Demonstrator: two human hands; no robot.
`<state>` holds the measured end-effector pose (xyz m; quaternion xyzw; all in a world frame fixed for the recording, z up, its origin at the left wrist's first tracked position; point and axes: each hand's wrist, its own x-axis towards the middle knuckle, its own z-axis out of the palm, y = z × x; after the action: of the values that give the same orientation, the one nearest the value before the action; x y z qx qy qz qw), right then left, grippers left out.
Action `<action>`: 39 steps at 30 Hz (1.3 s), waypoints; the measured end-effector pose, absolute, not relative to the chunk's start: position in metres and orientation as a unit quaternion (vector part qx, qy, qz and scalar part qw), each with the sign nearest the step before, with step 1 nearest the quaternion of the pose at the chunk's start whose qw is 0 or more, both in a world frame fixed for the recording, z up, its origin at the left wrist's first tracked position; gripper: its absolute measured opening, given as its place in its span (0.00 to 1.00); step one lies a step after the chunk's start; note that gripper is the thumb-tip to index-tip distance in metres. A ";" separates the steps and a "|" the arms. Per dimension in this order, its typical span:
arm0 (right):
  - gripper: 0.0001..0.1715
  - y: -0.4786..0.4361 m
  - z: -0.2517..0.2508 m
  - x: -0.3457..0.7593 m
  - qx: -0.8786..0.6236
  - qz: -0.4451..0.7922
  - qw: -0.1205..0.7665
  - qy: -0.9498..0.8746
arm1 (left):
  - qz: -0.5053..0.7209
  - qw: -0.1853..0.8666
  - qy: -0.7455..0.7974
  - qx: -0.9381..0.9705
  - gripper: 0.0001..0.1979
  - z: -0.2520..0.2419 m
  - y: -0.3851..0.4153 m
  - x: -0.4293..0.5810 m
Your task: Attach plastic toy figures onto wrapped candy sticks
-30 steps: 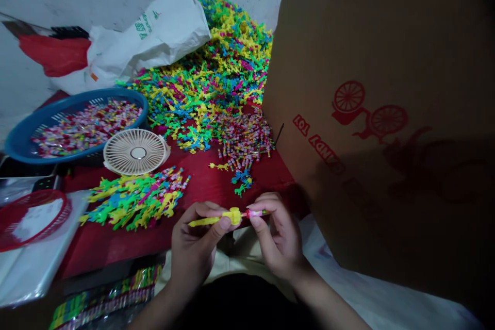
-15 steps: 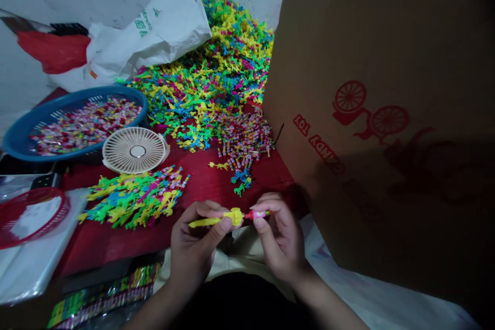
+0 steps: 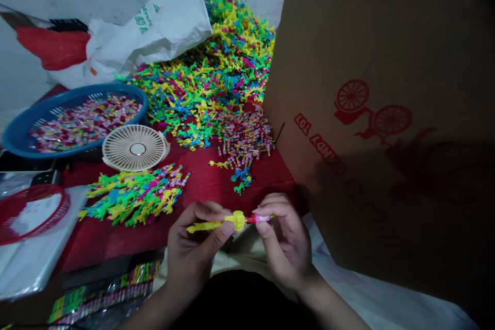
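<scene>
My left hand (image 3: 193, 242) pinches a yellow plastic toy figure (image 3: 218, 223) by its middle, with the long end pointing left. My right hand (image 3: 284, 242) holds a small pink-wrapped candy (image 3: 260, 219) between its fingertips, at the figure's right end. The candy and the figure touch, end to end. A heap of assembled yellow, green and blue toys with candy (image 3: 133, 197) lies on the red cloth (image 3: 201, 191) just beyond my left hand. Loose wrapped candies (image 3: 243, 139) sit beyond my right hand.
A large cardboard carton (image 3: 371, 113) printed in red stands to the right. Behind lie a big pile of multicoloured plastic figures (image 3: 209, 72), a blue basket of candies (image 3: 23, 136), a white desk fan (image 3: 135, 148), a white sack (image 3: 154, 31) and a red basket (image 3: 31, 206).
My hands have shifted slightly to the right and closer together, still holding the figure and candy. The view has tilted a little; nothing else has visibly moved.
</scene>
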<state>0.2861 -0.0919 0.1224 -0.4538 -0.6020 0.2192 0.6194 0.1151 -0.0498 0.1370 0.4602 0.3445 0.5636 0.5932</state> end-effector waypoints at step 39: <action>0.15 0.095 -0.040 0.374 -0.767 0.105 0.404 -0.488 | 0.347 -0.079 0.681 0.639 0.18 0.077 0.065 -0.033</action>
<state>0.3743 0.0952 -0.0402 -0.7665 -0.4877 0.1049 0.4044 -0.0331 0.0654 0.0773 0.6393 0.6814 0.3474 -0.0793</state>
